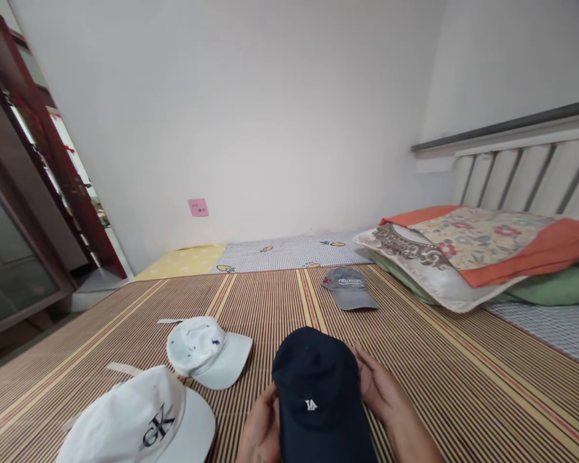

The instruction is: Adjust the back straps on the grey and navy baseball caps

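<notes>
A dark navy baseball cap (318, 376) with a small white letter logo is held between my two hands, its brim toward me. My left hand (262, 424) grips its left side, with the fingertips partly hidden behind the cap. On the opposite side, my right hand (379, 389) presses against the crown, fingers curled around its edge. To the left lie a white cap (125, 418) with black lettering and a pale cap (200, 344) with a small dark emblem. A grey cap (350, 286) rests farther off, beyond the navy one.
A striped bamboo mat (270, 302) covers the bed. Pillows with an orange-edged floral cover (502, 241) are stacked at the right, by a white slatted headboard or radiator (531, 173). A pink note (197, 207) sticks to the wall. A door (53, 141) stands at the left.
</notes>
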{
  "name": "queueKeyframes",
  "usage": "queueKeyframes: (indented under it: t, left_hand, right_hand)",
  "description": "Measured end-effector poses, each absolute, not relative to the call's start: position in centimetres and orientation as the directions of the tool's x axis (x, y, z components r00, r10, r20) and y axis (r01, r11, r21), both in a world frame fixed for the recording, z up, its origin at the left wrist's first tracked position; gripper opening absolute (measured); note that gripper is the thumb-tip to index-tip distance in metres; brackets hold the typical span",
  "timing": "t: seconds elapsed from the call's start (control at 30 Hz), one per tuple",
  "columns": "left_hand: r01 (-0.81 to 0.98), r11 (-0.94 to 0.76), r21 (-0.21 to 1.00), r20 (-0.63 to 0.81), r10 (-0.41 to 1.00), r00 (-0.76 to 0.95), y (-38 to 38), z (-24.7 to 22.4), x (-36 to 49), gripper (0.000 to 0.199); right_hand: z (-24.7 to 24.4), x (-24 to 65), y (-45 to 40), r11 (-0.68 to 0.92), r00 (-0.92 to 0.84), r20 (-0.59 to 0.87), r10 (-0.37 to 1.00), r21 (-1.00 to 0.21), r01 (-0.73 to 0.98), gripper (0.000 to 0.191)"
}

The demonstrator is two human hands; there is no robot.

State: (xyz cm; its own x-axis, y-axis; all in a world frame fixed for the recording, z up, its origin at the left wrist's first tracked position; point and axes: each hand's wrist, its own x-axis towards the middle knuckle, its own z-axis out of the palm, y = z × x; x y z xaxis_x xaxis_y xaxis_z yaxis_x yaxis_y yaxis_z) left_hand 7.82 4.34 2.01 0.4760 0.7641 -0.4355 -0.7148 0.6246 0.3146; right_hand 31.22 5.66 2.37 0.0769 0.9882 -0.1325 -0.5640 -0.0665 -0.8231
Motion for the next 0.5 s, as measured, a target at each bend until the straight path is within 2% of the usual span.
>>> queueKeyframes:
  t: [0.23,0.37,0.5]
  left_hand:
    - [-0.758,0.586,0.288,-0.451,0.781,0.432,4.4,1.6,7.7,0.033]
    - [-0.773,0.558,0.303,-0.414,0.808,0.42,4.6,1.0,7.5,0.032]
    - [-0.794,0.507,0.337,-0.426,0.834,0.352,4.8,1.0,7.5,0.029]
  right_hand:
    - [2.0,32.0,5.9,-0.091,0.031,-0.145,0.989,-0.758,-0.646,0.037]
    - [2.5,31.4,5.6,-0.103,0.025,-0.16,0.987,-0.738,-0.667,0.044]
    - [3.1,30.5,5.0,-0.101,-0.023,-0.104,0.994,-0.844,-0.527,0.042]
